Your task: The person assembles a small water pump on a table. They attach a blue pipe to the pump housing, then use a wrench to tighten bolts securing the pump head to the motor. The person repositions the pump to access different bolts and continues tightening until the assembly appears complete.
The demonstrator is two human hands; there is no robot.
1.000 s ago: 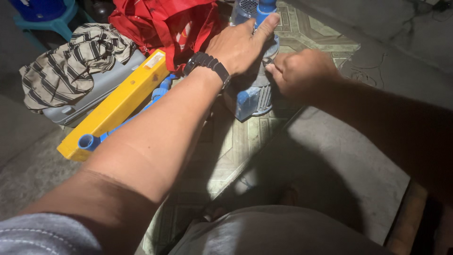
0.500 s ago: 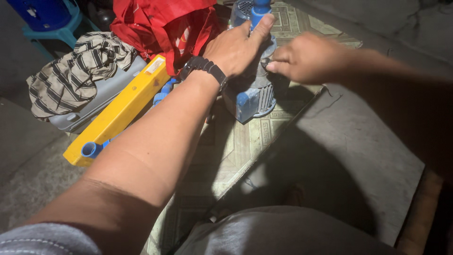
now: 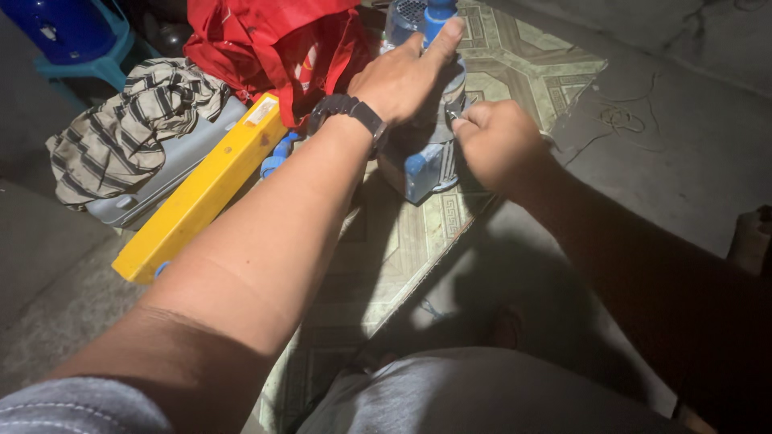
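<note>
Head view, looking down past the person's lap to the floor. Both bare forearms reach forward and meet at a small blue and grey machine, probably a water pump, that stands on a patterned floor mat near the top middle of the picture.

The left hand lies palm down on top of the machine, fingers stretched out flat and pointing up and to the right. The fingertips reach a blue pipe fitting that rises from the machine at the top edge. This hand's grip is open; it presses on the machine rather than closing around it. A black wristwatch sits on the left wrist.

The right hand is just to the right of the machine, at its side. Its fingers are curled into a tight grip, and something small and metallic shows at the fingertips against the machine's body. It is too small and too shaded to tell what it is.

To the left of the machine, a long yellow bar, like a spirit level, lies slanted on the floor. Beside it is a grey plastic tray with a striped cloth heaped on it. Behind these lies a red bag, touching the machine's left side. A blue plastic stool stands in the top left corner. The person's grey trousers fill the bottom edge. The floor to the right of the mat is bare grey concrete.
</note>
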